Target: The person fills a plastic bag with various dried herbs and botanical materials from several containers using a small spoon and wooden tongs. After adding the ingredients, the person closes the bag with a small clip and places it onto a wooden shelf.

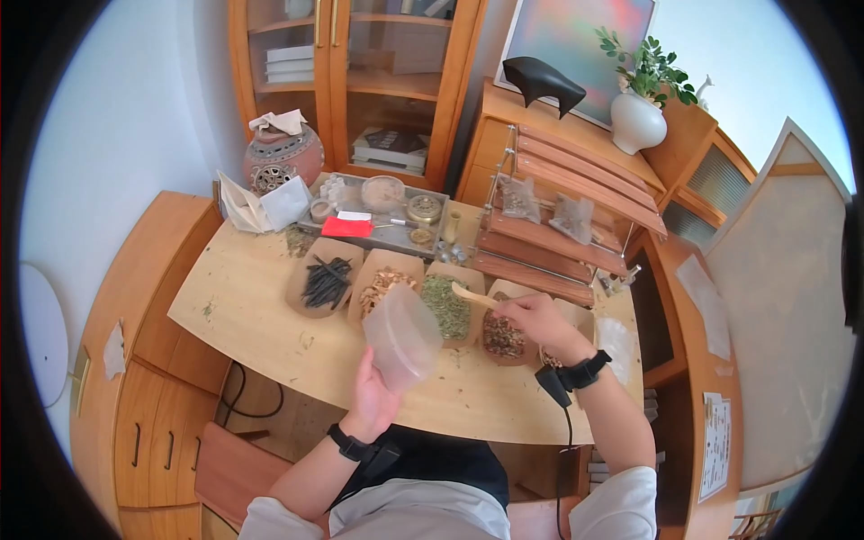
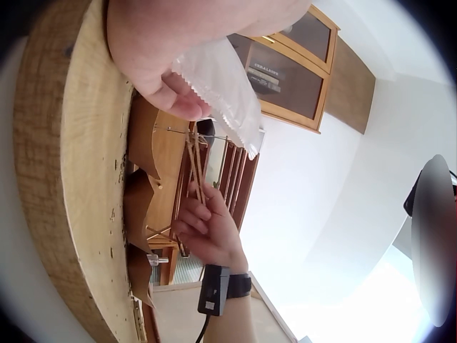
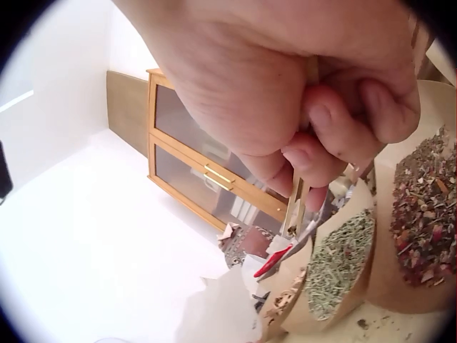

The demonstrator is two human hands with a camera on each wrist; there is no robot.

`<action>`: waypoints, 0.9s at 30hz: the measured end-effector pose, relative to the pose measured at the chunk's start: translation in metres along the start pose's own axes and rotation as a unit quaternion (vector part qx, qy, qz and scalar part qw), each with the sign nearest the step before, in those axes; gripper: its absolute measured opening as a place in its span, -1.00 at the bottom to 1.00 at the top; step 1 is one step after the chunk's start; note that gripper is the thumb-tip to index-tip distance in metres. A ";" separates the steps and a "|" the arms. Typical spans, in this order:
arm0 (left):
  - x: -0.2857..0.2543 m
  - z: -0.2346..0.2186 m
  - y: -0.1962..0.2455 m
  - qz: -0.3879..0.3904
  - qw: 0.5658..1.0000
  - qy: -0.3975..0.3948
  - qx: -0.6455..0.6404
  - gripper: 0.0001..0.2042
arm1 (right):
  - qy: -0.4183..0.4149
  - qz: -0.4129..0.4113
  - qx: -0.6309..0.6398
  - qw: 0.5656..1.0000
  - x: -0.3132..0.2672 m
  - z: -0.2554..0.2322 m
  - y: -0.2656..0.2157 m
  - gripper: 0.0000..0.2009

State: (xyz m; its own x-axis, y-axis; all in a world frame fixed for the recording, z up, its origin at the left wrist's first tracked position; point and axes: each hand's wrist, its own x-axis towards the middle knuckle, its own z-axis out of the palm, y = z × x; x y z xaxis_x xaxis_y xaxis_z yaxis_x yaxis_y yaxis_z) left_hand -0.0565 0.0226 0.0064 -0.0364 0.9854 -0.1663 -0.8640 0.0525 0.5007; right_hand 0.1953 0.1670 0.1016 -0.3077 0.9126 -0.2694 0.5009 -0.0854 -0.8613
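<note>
My left hand (image 1: 373, 400) grips the lower edge of a translucent whitish bag (image 1: 402, 337), held up over the near side of the table. Its zigzag-cut edge shows in the left wrist view, where the bag (image 2: 221, 93) hangs from my fingers. In my right hand (image 1: 540, 326) is a pair of slim wooden tongs (image 1: 474, 297), pinched between thumb and fingers. Their tips reach over a paper tray of dried green herb (image 1: 445, 310). Under my right hand stands a tray of reddish-brown dried petal mix (image 1: 502, 338). Behind the bag, pale dried slices (image 1: 385, 286) fill another tray.
Dark dried sticks (image 1: 326, 282) fill the leftmost tray. Farther back, a grey tray (image 1: 378, 236) carries small dishes and a red packet (image 1: 346, 227). A tiered wooden rack (image 1: 540, 256) with small bags (image 1: 571, 219) stands at the right. Herb crumbs lie scattered on the table (image 1: 261, 306).
</note>
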 end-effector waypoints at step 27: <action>-0.001 -0.008 -0.004 0.027 0.999 -0.012 -0.043 -0.48 | 0.096 -0.189 -0.318 0.924 -0.020 0.021 -0.033 -0.77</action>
State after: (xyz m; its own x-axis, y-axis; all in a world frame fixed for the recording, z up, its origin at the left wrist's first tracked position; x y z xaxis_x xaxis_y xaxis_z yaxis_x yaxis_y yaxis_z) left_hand -0.0573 0.0202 -0.0021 -0.0720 0.9902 -0.1196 -0.9012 -0.0132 0.4333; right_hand 0.1676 0.1432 0.1260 -0.4393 0.8883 0.1335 0.7796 0.4509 -0.4347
